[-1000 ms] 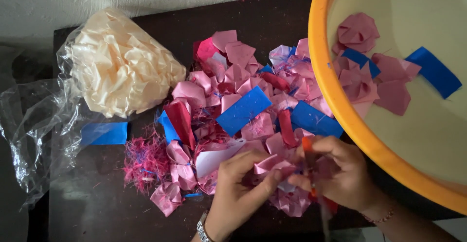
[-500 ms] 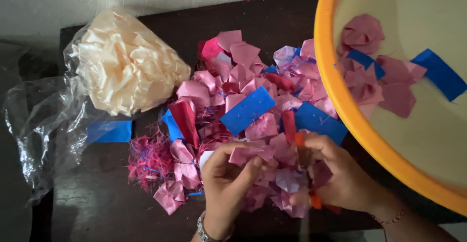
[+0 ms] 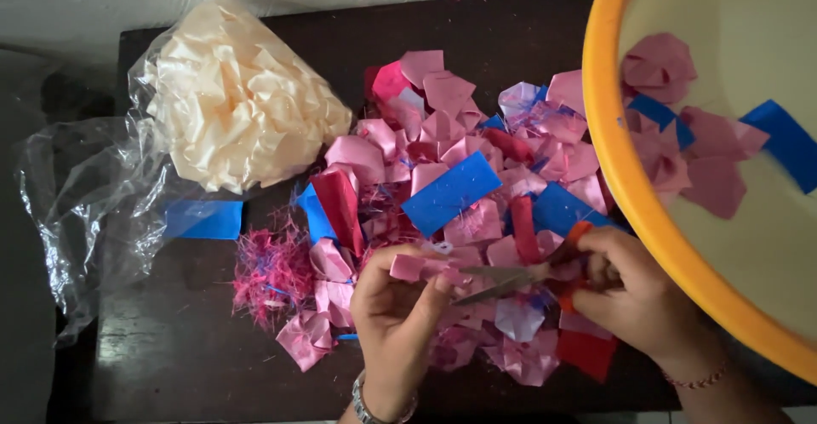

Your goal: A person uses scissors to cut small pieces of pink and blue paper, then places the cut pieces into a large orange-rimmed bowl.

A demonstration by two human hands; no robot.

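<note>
Left hand (image 3: 396, 300) pinches a pink scrap (image 3: 419, 266) between thumb and fingertips, holding it clear of the pile (image 3: 459, 194) so the blades can reach it. Right hand (image 3: 634, 292) is closed through the orange handles of the scissors (image 3: 511, 277), their tips at the scrap's edge. Bowl (image 3: 625, 177), at right, holds cut pieces; a bag (image 3: 238, 92) of cream paper lies left on the desk (image 3: 170, 339). Half a second earlier both hands were bunched in the pile, the blades hidden.
</note>
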